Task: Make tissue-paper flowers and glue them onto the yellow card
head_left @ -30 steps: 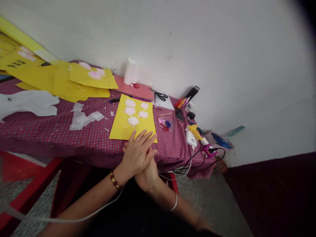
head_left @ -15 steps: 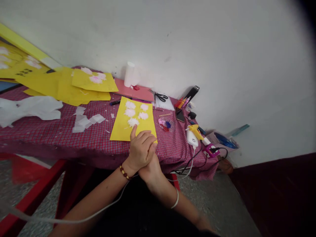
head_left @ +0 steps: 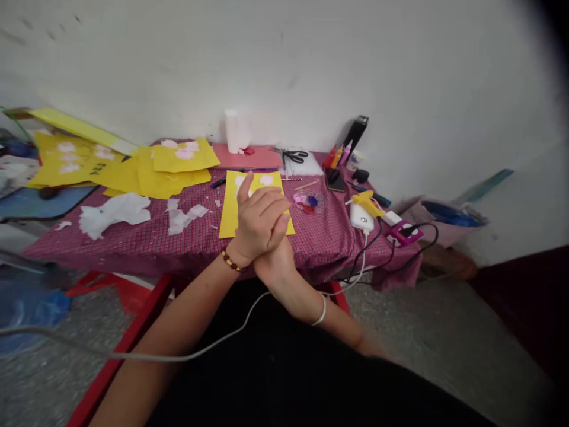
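Note:
My left hand [head_left: 262, 219], with a beaded bracelet at the wrist, lies over my right hand and is closed on it. Underneath, my right hand [head_left: 276, 261] wears a pale bangle; its fingers are mostly covered. One finger sticks up from the clasped pair. Both hands are in front of a yellow sheet [head_left: 229, 213] and hide much of it. White-pink paper tufts [head_left: 267, 179] show on its upper part. Whether anything lies between the palms is hidden.
Scissors [head_left: 296, 156], a phone [head_left: 334, 179] and a palette with coloured blobs [head_left: 306, 203] lie beyond. At right are a yellow glue gun [head_left: 368, 203], a white power bank [head_left: 361, 218] and cables. Torn tissue [head_left: 116, 213] and yellow sheets [head_left: 178, 180] lie left. A white cable [head_left: 186, 358] crosses my arm.
The view has shifted, bringing more of the left side into sight. My clasped hands now cover more of the yellow sheet, including its lower tufts.

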`<control>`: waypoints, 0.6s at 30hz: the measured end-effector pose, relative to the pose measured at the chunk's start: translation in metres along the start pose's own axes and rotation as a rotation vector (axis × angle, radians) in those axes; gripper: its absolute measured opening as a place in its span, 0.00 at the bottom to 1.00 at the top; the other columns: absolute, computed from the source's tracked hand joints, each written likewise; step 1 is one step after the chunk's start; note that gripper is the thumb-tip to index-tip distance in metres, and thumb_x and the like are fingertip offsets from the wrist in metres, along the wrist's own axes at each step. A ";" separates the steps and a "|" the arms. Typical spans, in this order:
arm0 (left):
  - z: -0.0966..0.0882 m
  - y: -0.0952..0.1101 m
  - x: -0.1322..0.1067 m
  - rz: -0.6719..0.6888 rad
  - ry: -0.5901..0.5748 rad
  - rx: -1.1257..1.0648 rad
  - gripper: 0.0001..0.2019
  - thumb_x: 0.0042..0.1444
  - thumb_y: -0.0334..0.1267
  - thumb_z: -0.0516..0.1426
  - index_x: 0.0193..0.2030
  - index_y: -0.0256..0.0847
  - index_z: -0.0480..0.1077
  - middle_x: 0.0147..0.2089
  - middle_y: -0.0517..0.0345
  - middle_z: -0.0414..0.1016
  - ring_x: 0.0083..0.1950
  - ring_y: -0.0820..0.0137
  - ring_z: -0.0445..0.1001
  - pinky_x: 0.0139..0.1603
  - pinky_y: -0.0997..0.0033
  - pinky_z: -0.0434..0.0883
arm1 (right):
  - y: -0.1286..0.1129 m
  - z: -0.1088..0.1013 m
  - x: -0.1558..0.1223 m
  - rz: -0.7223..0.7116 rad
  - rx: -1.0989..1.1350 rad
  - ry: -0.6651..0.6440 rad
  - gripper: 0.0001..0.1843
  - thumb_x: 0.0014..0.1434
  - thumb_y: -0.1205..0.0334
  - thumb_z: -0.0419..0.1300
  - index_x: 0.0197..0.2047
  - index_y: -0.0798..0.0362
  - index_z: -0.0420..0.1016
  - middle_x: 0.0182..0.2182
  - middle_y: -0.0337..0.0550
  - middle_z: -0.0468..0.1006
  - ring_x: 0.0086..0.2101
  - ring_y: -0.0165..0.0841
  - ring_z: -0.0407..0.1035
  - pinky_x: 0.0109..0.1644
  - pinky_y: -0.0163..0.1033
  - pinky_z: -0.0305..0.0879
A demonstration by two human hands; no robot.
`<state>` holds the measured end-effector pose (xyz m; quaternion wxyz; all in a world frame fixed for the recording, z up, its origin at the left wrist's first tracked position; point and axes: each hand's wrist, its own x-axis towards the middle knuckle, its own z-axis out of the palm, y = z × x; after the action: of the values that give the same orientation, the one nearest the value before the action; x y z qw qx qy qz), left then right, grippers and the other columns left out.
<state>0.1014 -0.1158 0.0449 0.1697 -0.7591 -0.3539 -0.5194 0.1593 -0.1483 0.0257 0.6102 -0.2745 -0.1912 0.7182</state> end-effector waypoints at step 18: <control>0.081 -0.009 -0.004 -0.118 -0.287 0.063 0.21 0.67 0.46 0.46 0.23 0.42 0.61 0.23 0.59 0.64 0.25 0.72 0.61 0.28 0.68 0.56 | -0.011 -0.034 0.038 0.115 0.557 0.185 0.13 0.66 0.59 0.49 0.39 0.52 0.74 0.34 0.36 0.79 0.37 0.27 0.73 0.51 0.35 0.70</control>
<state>0.1485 -0.0597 0.0079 0.1104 -0.7978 -0.4347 -0.4030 0.1852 -0.1109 -0.0005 0.6350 -0.1711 0.0854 0.7484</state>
